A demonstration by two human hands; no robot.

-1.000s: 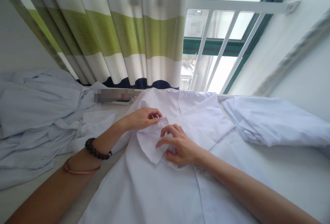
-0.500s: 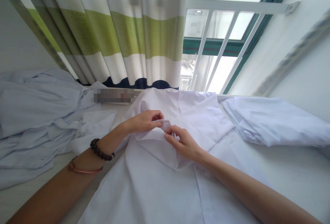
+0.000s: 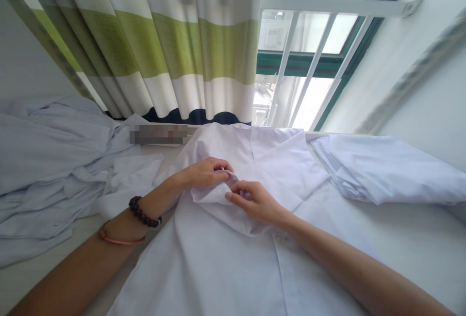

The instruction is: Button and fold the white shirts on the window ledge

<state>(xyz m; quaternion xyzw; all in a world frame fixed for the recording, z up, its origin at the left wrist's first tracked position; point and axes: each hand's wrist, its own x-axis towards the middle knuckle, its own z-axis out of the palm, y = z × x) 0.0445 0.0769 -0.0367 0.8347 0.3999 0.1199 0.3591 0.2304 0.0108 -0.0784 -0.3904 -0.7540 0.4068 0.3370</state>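
Left hand (image 3: pixel 209 173): pinching a raised fold between thumb and curled fingers.
Right hand (image 3: pixel 255 200): gripping the same cloth just beside, fingertips closed.
White garment (image 3: pixel 222 267): lying spread beneath both hands, between crumpled white clothes (image 3: pixel 51 146) and folded white cloth (image 3: pixel 393 170).

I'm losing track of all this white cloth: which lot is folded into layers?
The bundle on the right, its edges layered together. The left heap is rumpled; the middle garment lies spread under the left hand and right hand.
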